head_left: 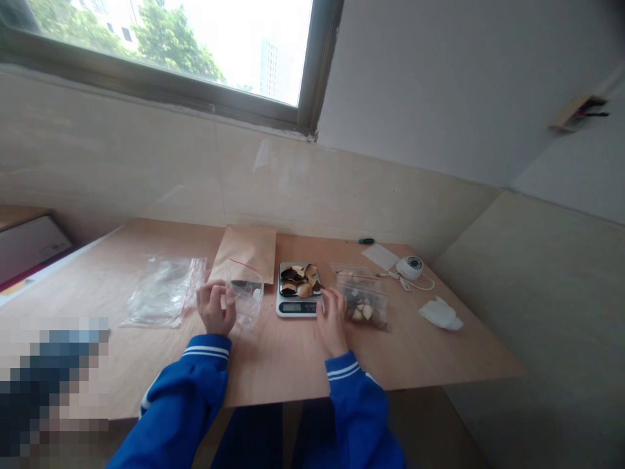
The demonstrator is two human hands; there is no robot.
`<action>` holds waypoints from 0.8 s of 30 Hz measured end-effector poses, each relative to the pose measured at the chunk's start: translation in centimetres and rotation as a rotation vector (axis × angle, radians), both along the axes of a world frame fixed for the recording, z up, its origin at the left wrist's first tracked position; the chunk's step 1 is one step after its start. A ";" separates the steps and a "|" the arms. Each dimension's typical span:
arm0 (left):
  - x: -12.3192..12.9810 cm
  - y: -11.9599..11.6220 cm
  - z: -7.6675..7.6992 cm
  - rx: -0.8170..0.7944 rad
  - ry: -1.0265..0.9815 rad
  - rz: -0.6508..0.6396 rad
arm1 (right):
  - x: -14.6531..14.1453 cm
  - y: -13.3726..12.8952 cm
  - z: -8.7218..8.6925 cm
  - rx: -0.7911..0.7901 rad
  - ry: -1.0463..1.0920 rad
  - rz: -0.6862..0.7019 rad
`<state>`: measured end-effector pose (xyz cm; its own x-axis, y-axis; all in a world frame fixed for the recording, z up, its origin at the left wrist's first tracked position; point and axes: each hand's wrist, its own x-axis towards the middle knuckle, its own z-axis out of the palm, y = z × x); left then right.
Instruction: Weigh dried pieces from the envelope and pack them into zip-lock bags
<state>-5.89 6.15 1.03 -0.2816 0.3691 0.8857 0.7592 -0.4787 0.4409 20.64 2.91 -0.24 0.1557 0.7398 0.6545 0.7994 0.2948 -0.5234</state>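
A white digital kitchen scale stands on the table, its display facing me. On its tray lie several curved dried pieces, dark brown on one side and tan on the other; their exact kind is unclear. My right hand is at the scale's right edge, thumb and fingers apart, fingertips close to the dried pieces. My left hand hovers left of the scale, fingers loosely bent, with nothing visible in it. Beside it is a clear zip bag with a red strip; whether they touch I cannot tell.
A filled zip bag lies right of the scale. Flat clear bags are at left, a brown paper envelope behind. Farther right are a white corded device, a crumpled white item and a green-handled screwdriver.
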 end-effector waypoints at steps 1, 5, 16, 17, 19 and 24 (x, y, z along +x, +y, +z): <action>0.1 0.0 0.1 0.000 0.003 -0.016 | -0.1 0.4 0.3 -0.008 -0.013 0.009; 0.4 -0.2 0.6 -0.021 0.014 -0.136 | -0.6 2.5 1.7 -0.094 -0.106 0.068; 0.9 -0.5 1.3 -0.035 0.074 -0.254 | -0.5 3.6 1.9 -0.193 -0.195 0.150; 1.0 -0.4 1.3 -0.032 0.075 -0.261 | -0.4 3.6 1.9 -0.194 -0.201 0.161; 1.0 -0.4 1.4 -0.026 0.083 -0.267 | -0.2 3.5 1.9 -0.203 -0.200 0.184; 1.1 -0.4 1.3 -0.046 0.100 -0.240 | 0.7 3.9 2.0 -0.233 -0.046 0.251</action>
